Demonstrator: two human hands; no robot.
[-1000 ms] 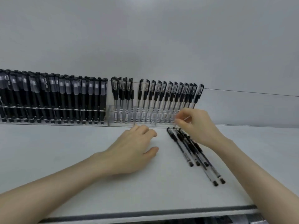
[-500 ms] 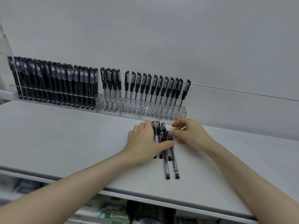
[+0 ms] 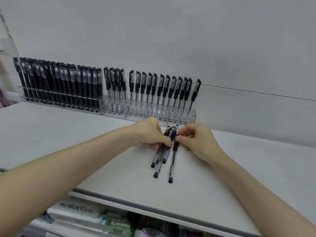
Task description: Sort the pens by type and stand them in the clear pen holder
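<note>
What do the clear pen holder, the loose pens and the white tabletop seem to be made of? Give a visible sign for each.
Long clear pen holder: probably glossy acrylic; you see through its walls. Loose black-capped pens: likely plastic, with see-through barrels and matte black grips, perhaps rubber. White tabletop: smooth and matte, maybe laminate; the look leaves it open.

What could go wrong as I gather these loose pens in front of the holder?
The loose pens fan out unevenly between the left hand and right hand; one could slip free on lifting. Both hands sit close to the clear pen holder, so a knuckle might knock the leaning pens standing in it.
</note>
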